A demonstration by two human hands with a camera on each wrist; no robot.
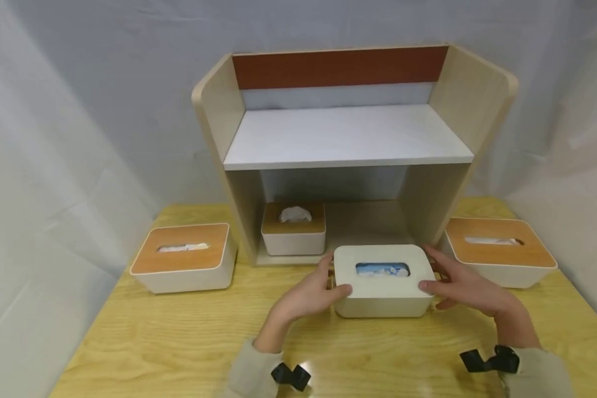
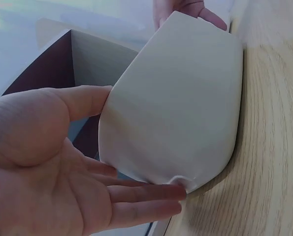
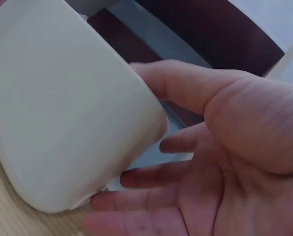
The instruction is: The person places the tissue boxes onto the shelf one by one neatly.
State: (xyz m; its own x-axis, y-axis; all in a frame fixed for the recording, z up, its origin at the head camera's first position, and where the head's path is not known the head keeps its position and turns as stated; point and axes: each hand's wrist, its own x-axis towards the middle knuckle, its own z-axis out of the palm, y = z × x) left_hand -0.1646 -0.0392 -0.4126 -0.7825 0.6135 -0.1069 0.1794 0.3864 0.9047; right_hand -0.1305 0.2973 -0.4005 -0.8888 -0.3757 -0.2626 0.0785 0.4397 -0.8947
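Note:
An all-white tissue box (image 1: 383,290) is near the table's middle, in front of the shelf. Blue tissue packaging shows through the oval slot in its lid. At the box's left end my left hand (image 1: 309,294) grips it, thumb on the lid's edge and fingers along the end wall. My right hand (image 1: 467,286) holds the opposite end the same way. In the left wrist view, the fingertips (image 2: 173,191) reach the box's lower edge, close over the wood. The right wrist view shows spread fingers (image 3: 136,199) against the box's rounded end (image 3: 72,108).
A two-tier shelf (image 1: 348,163) stands at the back. Inside its lower level, at left, sits a small wood-lidded tissue box (image 1: 293,243). Larger wood-lidded boxes flank the shelf, one at left (image 1: 189,279) and one at right (image 1: 502,249). The wooden table (image 1: 179,342) runs beneath everything.

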